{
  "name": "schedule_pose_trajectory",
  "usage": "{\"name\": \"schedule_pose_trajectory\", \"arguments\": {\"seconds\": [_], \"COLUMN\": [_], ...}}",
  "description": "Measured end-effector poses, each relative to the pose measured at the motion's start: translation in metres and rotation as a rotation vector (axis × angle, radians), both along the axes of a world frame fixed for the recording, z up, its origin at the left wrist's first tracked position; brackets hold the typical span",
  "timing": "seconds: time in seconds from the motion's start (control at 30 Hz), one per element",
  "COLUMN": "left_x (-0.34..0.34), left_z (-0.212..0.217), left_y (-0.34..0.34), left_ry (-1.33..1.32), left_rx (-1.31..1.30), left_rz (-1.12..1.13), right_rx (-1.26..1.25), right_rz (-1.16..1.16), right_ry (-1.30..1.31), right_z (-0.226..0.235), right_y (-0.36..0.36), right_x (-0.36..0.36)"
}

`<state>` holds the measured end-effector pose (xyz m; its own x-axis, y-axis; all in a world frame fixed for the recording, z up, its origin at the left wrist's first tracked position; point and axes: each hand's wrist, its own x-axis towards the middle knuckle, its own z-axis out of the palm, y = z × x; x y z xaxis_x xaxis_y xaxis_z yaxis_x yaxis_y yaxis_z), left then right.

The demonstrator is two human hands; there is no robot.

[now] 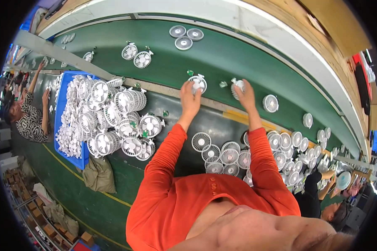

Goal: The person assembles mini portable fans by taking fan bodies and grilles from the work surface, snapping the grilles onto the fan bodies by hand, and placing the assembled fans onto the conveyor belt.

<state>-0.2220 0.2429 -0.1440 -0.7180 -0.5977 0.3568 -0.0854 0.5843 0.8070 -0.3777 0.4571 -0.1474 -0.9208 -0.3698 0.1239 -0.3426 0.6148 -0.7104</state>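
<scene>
Over the green conveyor belt (247,58), both of my arms reach forward in red sleeves. My left hand (190,102) is closed on the rim of a small white fan head (200,83), whose blades show inside its round cage. To its right, my right hand (247,98) grips another white fan part (237,89), partly covered by the fingers. Small green pieces lie by each: one green piece (190,72) beyond the left fan head, and a pale green piece (223,84) between my hands. A round white fan part (270,103) rests on the belt right of my right hand.
A blue bin (84,159) at left holds white blades, with stacked fan heads (132,102) beside it. Round grilles (229,157) cover the bench near my right arm. Three grilles (183,42) lie farther up the belt. Other people work at far left and lower right.
</scene>
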Motion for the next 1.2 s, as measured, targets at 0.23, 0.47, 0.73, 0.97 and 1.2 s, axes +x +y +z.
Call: {"name": "schedule_pose_trajectory", "arguments": {"seconds": [0.23, 0.47, 0.73, 0.97, 1.2], "left_x": [-0.022, -0.017, 0.001, 0.015, 0.033], "left_z": [-0.026, -0.030, -0.034, -0.029, -0.017], "left_y": [-0.047, -0.034, -0.026, -0.035, 0.004], "left_ry": [-0.210, -0.276, 0.192, 0.226, 0.195], "left_rx": [-0.149, 0.278, 1.378, 1.491, 1.575], "left_rz": [0.056, -0.033, -0.063, 0.050, -0.039], "right_rx": [0.181, 0.180, 0.070, -0.573, -0.260], "right_rz": [0.275, 0.274, 0.176, 0.110, 0.200], "right_ry": [0.330, 0.601, 0.600, -0.575, -0.347], "right_z": [0.004, -0.045, -0.086, 0.036, 0.038], "right_y": [-0.118, -0.208, -0.187, -0.137, -0.100], "right_x": [-0.081, -0.128, -0.158, -0.004, 0.096]}}
